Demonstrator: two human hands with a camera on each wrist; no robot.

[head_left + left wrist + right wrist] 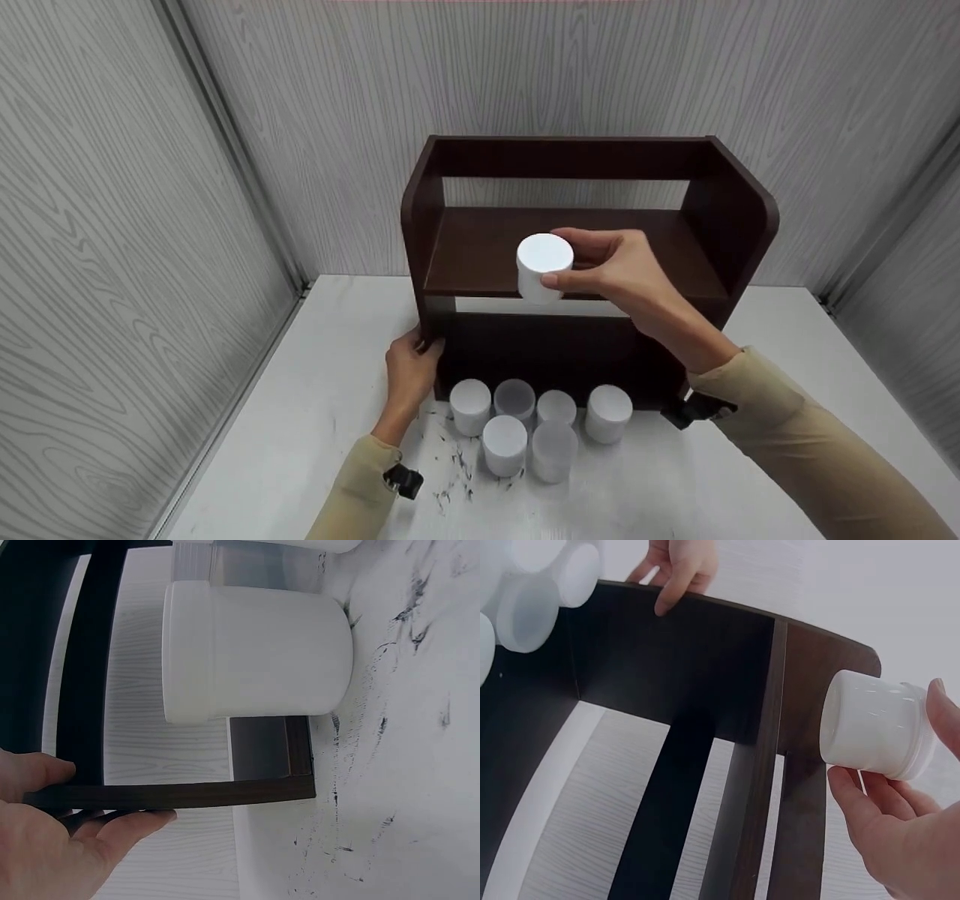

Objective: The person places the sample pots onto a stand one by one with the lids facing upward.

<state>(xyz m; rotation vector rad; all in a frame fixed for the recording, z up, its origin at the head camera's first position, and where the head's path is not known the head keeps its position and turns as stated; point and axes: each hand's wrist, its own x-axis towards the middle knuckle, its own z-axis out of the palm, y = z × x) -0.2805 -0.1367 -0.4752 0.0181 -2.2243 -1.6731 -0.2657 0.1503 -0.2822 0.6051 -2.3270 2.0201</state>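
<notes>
Head view, observed from within the room: a person works at a white tabletop [645, 487] with both hands raised to a dark brown shelf unit [480, 255]. The right hand [626, 274] grasps a white lidded jar [541, 274], thumb on the near side and the other fingers behind it. That jar is lid up, off the tabletop and before the upper board; whether its base overlaps the board cannot be determined. Right wrist view confirms the grasp, with the thumb at the ribbed lid end. The left hand [414, 367] pinches the front edge of the unit's left side panel [172, 796], its thumb on the inner face and its fingers around the outer.

Six further jars stand upright on the tabletop at the unit's lower front, closely grouped. Four form the rear row: an opaque white jar [470, 405] at the left end, two greyer, translucent jars [514, 397] between, and a second opaque white jar [609, 412] at the right end. Before them stand one opaque white jar [505, 445] and, just beside it, one translucent jar [553, 450]. Dark marks [459, 461] streak the tabletop near the group's left side. Both beige sleeves carry a black device at the cuff.
</notes>
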